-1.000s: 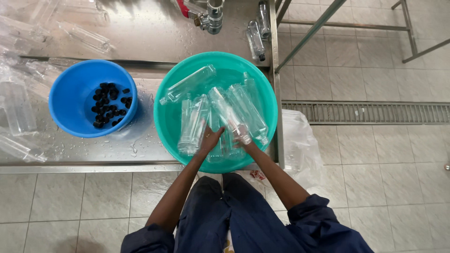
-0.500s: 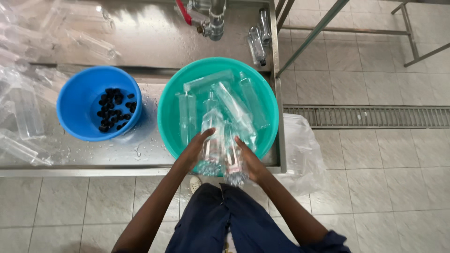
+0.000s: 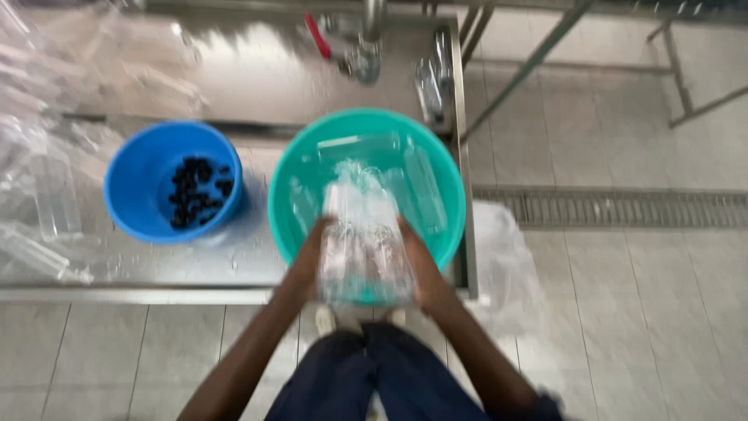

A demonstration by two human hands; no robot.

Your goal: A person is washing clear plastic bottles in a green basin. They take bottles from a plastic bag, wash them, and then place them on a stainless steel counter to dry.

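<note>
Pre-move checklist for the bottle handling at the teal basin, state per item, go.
1. Both hands on load: ok. Left hand and right hand press the bunch of clear bottles from either side.
2. Bunch over teal basin: ok, at its near rim.
3. Bottle count in the bunch: cannot tell, picture blurred.
4. More bottles lying in the basin: ok, several visible.
5. Blue bowl beside the basin: ok, upright, dark caps inside.
6. Tap running: cannot tell.
</note>
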